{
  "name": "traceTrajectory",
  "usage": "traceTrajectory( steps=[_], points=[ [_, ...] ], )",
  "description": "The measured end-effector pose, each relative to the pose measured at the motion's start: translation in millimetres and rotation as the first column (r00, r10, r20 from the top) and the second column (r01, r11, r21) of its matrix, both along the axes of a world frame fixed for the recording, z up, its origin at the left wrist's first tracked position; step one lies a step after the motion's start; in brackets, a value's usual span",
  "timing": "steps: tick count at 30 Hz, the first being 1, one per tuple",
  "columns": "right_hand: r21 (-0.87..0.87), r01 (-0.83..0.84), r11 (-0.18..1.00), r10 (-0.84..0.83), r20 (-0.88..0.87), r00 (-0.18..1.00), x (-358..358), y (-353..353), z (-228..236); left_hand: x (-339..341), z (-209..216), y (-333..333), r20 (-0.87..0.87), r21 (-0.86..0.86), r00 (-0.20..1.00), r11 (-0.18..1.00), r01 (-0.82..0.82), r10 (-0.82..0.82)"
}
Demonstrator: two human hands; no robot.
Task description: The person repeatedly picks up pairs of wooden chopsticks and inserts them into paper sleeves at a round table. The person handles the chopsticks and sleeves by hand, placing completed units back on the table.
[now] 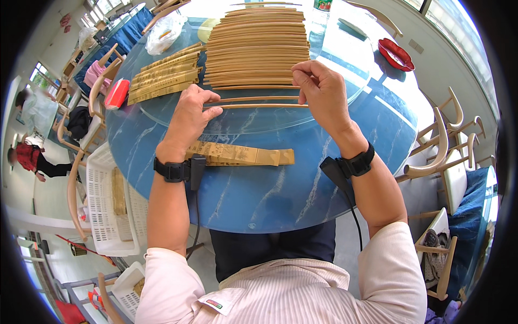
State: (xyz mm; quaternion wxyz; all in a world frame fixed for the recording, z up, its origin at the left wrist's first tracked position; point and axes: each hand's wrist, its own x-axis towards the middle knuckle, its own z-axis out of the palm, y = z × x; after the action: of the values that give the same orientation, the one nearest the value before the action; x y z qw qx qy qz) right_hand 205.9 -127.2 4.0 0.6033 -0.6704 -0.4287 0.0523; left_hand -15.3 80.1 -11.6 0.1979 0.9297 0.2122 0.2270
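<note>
Bilaterally, the forearms [168, 218] extended over the round, blue marbled counter [302, 200]. The left hand [193, 114] and right hand [325, 96], thumbs and forefingers directed inward, flanked two slender tan sticks [259, 106] at opposite ends, beside a row of matching sticks [256, 59]; pinching could not be determined.

Bright daylight, tabletop [291, 202] glare — edges bowed, dark-rimmed

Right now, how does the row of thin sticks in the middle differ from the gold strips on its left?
The row of sticks is made of slim pieces, while the gold strips are broader and flatter. The sticks look plain tan; the strips carry dark printing. The sticks lie roughly crosswise, whereas the strips slant. Both are laid out in rows over the blue table.
</note>
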Motion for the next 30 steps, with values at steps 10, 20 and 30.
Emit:
traceTrajectory(
  steps=[10, 20, 30],
  points=[
    [-0.049, 0.004, 0.999, 0.01, 0.279, 0.96, 7.4, 3.1, -12.4, 0.8, 17.1, -13.6, -0.085, -0.174, 0.993, 0.983, 0.067, -0.082],
    [-0.063, -0.09, 0.994, 0.109, 0.662, 0.742, 2.8, 4.6, -14.9, 11.6, 26.8, -40.8, 0.109, -0.075, 0.985, 0.987, 0.14, -0.132],
    [-0.002, -0.061, 0.998, 0.046, 0.666, 0.745, 6.2, 2.7, -11.3, 7.4, 35.7, -73.1, 0.494, -0.018, 0.868, 0.998, 0.064, -0.047]
  ],
)
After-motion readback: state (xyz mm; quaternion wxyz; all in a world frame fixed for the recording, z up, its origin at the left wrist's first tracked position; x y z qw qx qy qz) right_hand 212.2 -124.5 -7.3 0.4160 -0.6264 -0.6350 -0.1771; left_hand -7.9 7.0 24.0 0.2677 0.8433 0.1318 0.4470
